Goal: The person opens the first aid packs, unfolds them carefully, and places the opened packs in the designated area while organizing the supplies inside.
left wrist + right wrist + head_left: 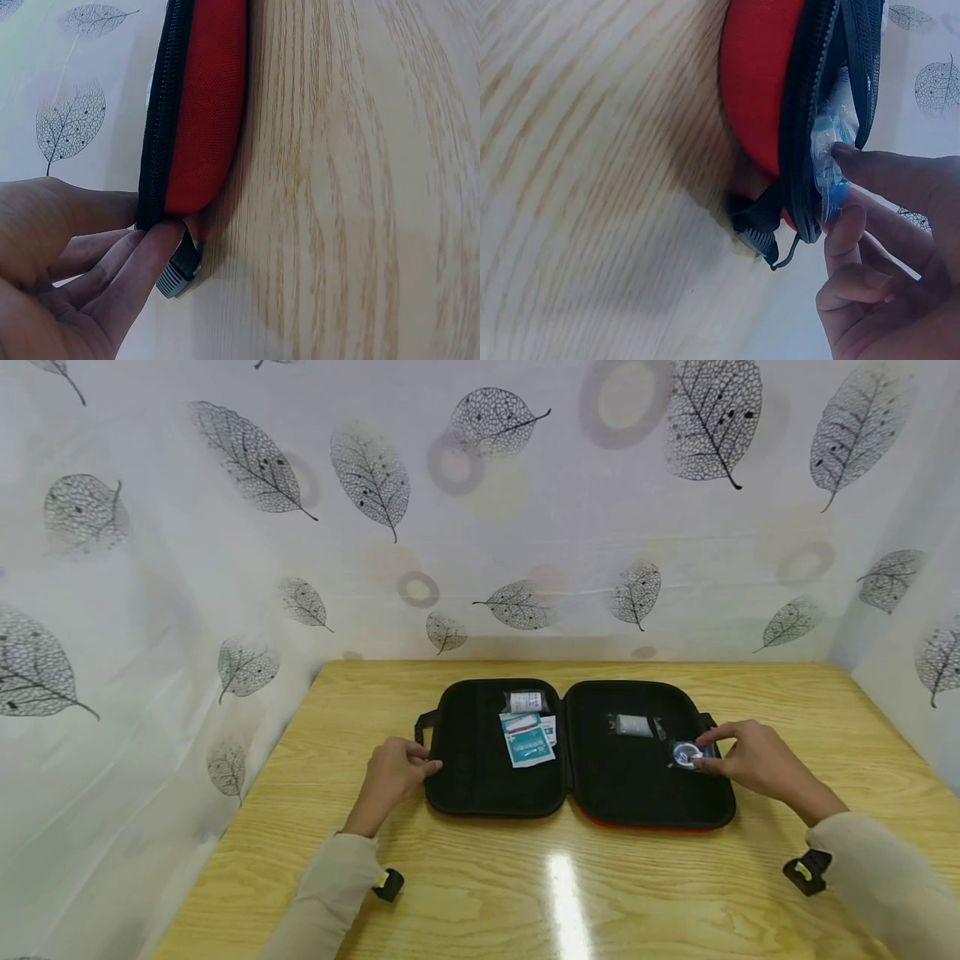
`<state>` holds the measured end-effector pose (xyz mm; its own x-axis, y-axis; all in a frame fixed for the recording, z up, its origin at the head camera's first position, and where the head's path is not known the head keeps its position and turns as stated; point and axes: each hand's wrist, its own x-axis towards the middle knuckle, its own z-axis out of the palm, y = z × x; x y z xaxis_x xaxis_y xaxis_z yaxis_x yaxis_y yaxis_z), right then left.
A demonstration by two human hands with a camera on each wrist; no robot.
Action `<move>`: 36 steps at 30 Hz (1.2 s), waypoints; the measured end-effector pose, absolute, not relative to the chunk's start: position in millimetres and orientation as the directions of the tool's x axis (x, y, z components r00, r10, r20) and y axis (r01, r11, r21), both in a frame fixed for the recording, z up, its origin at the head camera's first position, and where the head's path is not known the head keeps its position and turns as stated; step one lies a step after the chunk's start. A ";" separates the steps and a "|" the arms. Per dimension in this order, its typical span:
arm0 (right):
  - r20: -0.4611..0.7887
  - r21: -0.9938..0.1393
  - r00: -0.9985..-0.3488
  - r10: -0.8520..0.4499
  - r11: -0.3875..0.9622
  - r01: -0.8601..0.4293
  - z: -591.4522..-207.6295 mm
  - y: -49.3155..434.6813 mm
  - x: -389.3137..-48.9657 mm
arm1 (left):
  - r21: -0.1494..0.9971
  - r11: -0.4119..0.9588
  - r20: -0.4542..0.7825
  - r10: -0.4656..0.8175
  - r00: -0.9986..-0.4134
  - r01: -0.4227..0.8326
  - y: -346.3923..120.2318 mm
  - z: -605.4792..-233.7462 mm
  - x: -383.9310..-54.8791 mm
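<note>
A zippered case, black inside and red outside, lies spread open on the table. My left hand pinches its left rim beside the carry handle; in the left wrist view, the thumb and fingers take the zipper edge from both sides. Over the right half, my right hand pinches a clear plastic packet with a white ring-shaped roll inside. The right wrist view has this packet between thumb and fingers, just inside the rim and partly covered by the thumb.
In the case's left half lie teal-and-white sachets and a wrapped white roll. Another wrapped white roll is in the right half. A leaf-patterned curtain hangs behind the wooden table.
</note>
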<state>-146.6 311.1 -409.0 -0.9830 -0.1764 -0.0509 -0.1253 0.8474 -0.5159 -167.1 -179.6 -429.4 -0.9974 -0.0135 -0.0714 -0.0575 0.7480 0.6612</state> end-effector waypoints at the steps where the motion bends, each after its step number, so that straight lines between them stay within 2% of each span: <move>1: -0.051 -0.520 -0.982 -0.181 0.844 -0.129 -409.3 309.7 -147.1 | 0.661 0.748 -0.072 -0.014 -0.997 -0.059 -179.6 -429.5 -167.1; 18: 0.006 -0.552 -0.973 -0.230 0.811 -0.195 -422.2 292.4 -156.6 | 0.681 0.730 -0.073 -0.007 -0.997 -0.055 -179.7 -428.9 -166.1; 36: -0.019 -0.572 -0.967 -0.255 0.796 -0.199 -423.9 277.3 -163.1 | 0.669 0.742 -0.036 -0.008 -0.999 -0.030 -179.3 -428.0 -164.5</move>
